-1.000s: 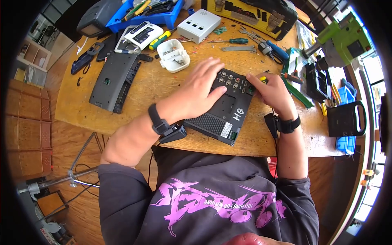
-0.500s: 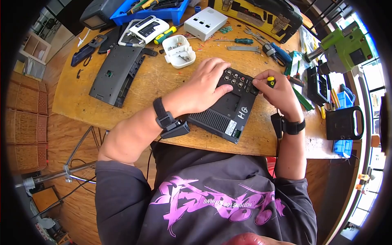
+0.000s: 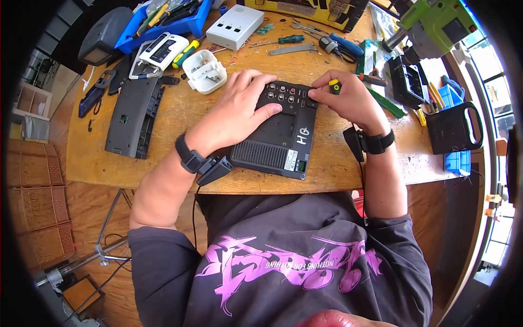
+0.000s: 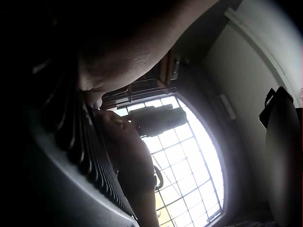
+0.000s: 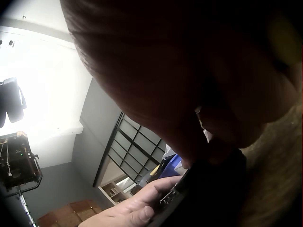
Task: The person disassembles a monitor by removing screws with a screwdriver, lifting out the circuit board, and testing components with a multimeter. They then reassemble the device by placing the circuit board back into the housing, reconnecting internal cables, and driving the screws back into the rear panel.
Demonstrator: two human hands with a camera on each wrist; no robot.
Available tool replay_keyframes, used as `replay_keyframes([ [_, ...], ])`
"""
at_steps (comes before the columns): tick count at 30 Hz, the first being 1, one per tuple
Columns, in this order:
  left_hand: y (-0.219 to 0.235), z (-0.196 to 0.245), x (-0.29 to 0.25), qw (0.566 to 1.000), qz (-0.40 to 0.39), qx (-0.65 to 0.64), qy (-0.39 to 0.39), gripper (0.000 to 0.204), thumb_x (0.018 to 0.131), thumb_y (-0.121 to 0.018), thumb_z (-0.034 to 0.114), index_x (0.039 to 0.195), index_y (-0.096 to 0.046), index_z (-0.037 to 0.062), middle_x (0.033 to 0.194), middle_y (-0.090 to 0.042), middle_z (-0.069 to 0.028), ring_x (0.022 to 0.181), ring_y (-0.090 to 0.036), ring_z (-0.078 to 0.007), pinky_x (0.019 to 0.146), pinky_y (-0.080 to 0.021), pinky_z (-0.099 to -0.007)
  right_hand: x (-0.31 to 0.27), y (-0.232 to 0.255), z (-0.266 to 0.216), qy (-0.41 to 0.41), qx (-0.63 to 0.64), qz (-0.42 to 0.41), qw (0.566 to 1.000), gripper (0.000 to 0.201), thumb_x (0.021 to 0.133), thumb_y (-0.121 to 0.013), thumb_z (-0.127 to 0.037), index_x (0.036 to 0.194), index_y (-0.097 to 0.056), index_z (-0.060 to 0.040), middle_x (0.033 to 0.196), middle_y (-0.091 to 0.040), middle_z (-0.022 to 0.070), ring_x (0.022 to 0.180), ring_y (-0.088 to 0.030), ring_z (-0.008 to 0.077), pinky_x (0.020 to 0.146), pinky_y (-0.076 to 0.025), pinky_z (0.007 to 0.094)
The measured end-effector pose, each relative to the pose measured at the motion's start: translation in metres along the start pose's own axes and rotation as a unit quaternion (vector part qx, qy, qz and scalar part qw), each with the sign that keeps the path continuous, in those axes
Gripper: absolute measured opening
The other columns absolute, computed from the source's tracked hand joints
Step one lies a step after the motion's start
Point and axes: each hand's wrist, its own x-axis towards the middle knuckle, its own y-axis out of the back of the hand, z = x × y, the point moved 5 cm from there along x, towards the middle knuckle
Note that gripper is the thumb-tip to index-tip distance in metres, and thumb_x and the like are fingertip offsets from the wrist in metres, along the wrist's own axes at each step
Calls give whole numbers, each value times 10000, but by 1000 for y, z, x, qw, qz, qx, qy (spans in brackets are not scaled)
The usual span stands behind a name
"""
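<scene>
A black electronic device (image 3: 267, 129) lies back side up on the table, with round metal connectors, a ribbed vent and "HQ" handwritten in white. Across its upper left part rests my left hand (image 3: 239, 111), fingers stretched towards the far edge and thumb beside the connectors. My right hand (image 3: 351, 101) holds a screwdriver (image 3: 334, 85) in its bent fingers; only the yellow and black handle end shows. Its thumb and index fingertip meet at the device's upper right corner. In the right wrist view, the fingertips are dark and close to the panel.
A second black housing (image 3: 132, 119) lies at the left. Beyond the hands are a white box of screws (image 3: 205, 72), a white three-socket box (image 3: 235, 27), a green-handled screwdriver (image 3: 291, 39) and a blue tool tray (image 3: 126, 41). A green drill stand (image 3: 436, 27) rises at the right.
The head view has shifted, so the table appears moved left. My left hand stays on the device. The right hand has turned slightly at the corner, its yellow handle end now pointing more upward.
</scene>
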Motion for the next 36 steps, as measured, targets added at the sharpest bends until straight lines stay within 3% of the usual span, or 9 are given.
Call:
replay_keyframes([
  [8, 19, 7, 0, 998, 5, 41, 52, 665, 940, -917, 447, 1406, -709, 21, 1317, -685, -168, 1302, -633, -394, 1165, -493, -475, 4, -2, 3, 22, -19, 41, 999, 390, 930, -950, -348, 1059, -826, -1, 924, -788, 72, 852, -703, 161, 819, -564, 339],
  [11, 20, 6, 1, 998, 13, 47, 28, 679, 903, -944, 446, 1371, -726, 5, 1302, -721, -171, 1283, -661, -390, 1153, -507, -471, 7, -4, 7, 38, -18, 49, 998, 401, 922, -953, -364, 1040, -829, -1, 937, -799, 89, 846, -713, 174, 815, -570, 352],
  [18, 20, 9, 3, 1000, 9, 27, 10, 691, 896, -949, 433, 1355, -722, -30, 1318, -741, -191, 1284, -684, -390, 1131, -532, -472, 3, -3, 5, 4, -24, 42, 999, 405, 926, -949, -391, 999, -836, -9, 911, -800, 133, 817, -729, 227, 802, -580, 387],
  [24, 26, 14, 3, 998, 1, 58, 37, 664, 870, -969, 440, 1318, -751, 3, 1271, -761, -183, 1218, -727, -389, 1087, -555, -474, 5, -2, 8, 64, -66, 74, 993, 494, 926, -938, -481, 992, -834, -2, 837, -794, 128, 761, -716, 202, 767, -582, 367],
  [28, 26, 16, 1, 996, 21, 65, 50, 611, 837, -994, 460, 1200, -783, 15, 1136, -787, -159, 1105, -758, -392, 1015, -579, -477, 1, 11, 5, -13, 48, 104, 993, 480, 984, -889, -493, 1104, -822, -34, 865, -785, 75, 701, -674, 119, 637, -544, 305],
  [30, 27, 16, 0, 996, 33, 63, 59, 601, 827, -1000, 471, 1149, -785, 11, 1094, -792, -155, 1077, -764, -390, 996, -583, -475, 3, 21, 10, 4, 243, 174, 954, 410, 1017, -876, -430, 1127, -790, -44, 865, -749, 31, 657, -613, 62, 569, -465, 229],
  [32, 28, 19, -1, 989, 53, 120, 72, 615, 835, -979, 535, 1032, -743, 3, 1046, -791, -180, 1006, -771, -394, 912, -598, -484, 1, 32, 12, 46, 371, 185, 909, 280, 1041, -862, -284, 1110, -754, -35, 864, -701, -2, 648, -544, 25, 532, -389, 204],
  [34, 27, 26, -1, 979, 45, 161, 117, 635, 838, -960, 577, 974, -717, 7, 983, -785, -192, 937, -772, -401, 847, -601, -490, 4, 41, 16, 155, 447, 230, 851, 195, 1061, -805, -172, 1163, -744, -18, 899, -712, 15, 680, -564, 37, 536, -404, 220],
  [36, 28, 28, -2, 966, 36, 200, 158, 662, 841, -942, 618, 915, -690, 11, 920, -779, -205, 868, -774, -407, 782, -604, -497, 5, 44, 18, 181, 452, 239, 840, 172, 1056, -747, -78, 1210, -731, -2, 984, -743, 41, 759, -599, 57, 625, -466, 228],
])
